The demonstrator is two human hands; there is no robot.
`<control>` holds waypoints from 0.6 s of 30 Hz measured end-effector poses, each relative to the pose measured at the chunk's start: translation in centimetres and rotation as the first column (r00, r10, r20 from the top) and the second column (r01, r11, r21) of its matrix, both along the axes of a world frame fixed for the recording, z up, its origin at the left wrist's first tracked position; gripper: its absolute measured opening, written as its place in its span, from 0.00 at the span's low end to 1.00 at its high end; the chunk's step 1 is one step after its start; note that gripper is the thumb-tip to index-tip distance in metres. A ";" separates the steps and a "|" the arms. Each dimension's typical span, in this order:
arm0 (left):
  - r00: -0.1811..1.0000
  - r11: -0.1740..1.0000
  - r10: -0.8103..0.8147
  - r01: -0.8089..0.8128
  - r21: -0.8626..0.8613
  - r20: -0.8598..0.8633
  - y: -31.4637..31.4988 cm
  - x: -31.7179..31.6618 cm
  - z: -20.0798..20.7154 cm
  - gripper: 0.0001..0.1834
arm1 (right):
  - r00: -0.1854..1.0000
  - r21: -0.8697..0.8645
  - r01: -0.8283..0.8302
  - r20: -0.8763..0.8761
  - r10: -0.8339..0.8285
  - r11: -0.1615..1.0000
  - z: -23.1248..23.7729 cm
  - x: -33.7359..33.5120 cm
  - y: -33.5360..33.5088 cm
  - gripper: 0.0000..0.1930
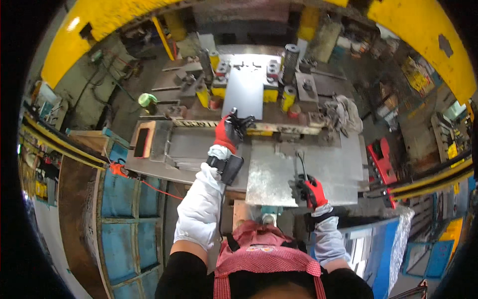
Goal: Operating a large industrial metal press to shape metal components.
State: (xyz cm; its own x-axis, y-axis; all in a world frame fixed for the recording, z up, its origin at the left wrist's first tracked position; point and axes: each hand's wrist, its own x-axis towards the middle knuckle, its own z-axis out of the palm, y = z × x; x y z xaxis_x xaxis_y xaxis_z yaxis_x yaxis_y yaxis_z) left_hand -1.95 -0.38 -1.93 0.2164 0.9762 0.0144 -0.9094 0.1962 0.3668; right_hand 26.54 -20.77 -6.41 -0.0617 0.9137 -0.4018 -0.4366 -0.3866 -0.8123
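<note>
The gloved left hand [230,133] reaches to the near edge of the grey panel [244,94], which lies at the middle of the press bed's [298,129] front edge; I cannot tell whether that grip pinches it; the right hand's [312,192] grip is closed around a long metal tool [303,168], above the large sheet [271,174] along the table's [144,167] front edge.

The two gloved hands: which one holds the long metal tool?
The right hand: the metal tool extends from its grip over the wide sheet. The left hand is at the grey plate's near edge.
</note>
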 end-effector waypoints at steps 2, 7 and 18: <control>0.968 0.975 0.145 -0.175 -0.136 -0.206 0.4 1.4 2.1 0.14 | 0.997 -0.029 -0.001 -0.080 -0.001 1.000 -2.5 0.3 0.8 0.15; 0.989 0.990 0.055 -0.072 -0.119 -0.139 5.3 0.1 1.7 0.26 | 0.995 0.006 0.084 -0.063 -0.083 0.996 -3.2 -1.4 2.0 0.16; 0.943 0.993 0.114 -0.112 0.026 -0.313 8.5 2.3 -2.2 0.24 | 0.962 -0.063 0.269 -0.020 -0.271 0.961 -4.2 0.2 -2.1 0.13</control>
